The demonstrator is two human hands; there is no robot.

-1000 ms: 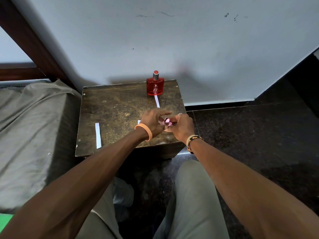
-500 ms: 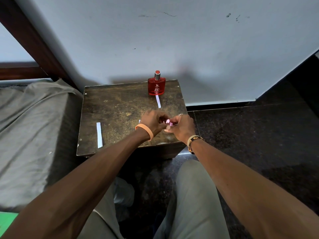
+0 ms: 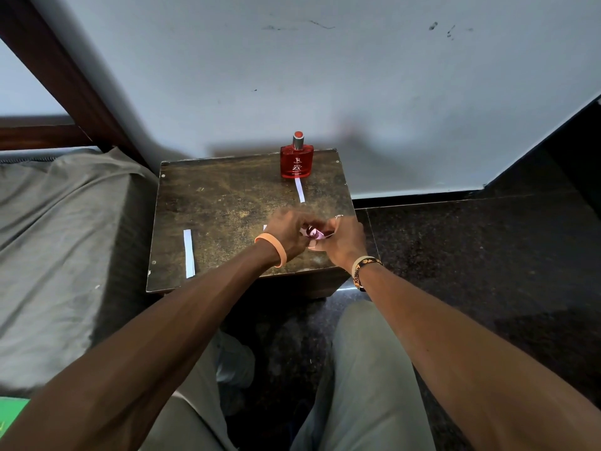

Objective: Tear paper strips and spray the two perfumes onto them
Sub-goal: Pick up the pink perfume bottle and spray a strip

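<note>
Pink small perfume bottle [image 3: 313, 234] clasped by left hand [image 3: 289, 234] and right hand [image 3: 341, 242], near-right on brown surface [image 3: 227, 203] | one red glass perfume bottle [image 3: 296, 161], far edge | three white paper strips: left strip [image 3: 189, 253], far strip [image 3: 300, 190], half-hidden strip [image 3: 264, 227]

- pale wall [image 3: 357, 76], a few scuff marks up top;
- dark speckled floor [image 3: 487, 255];
- worn brown side table [image 3: 227, 196];
- grey-sheeted bed [image 3: 65, 239] on the left

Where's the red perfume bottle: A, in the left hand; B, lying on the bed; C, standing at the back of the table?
C: the red perfume bottle stands upright at the far edge of the table, a paper strip just in front of it.
</note>
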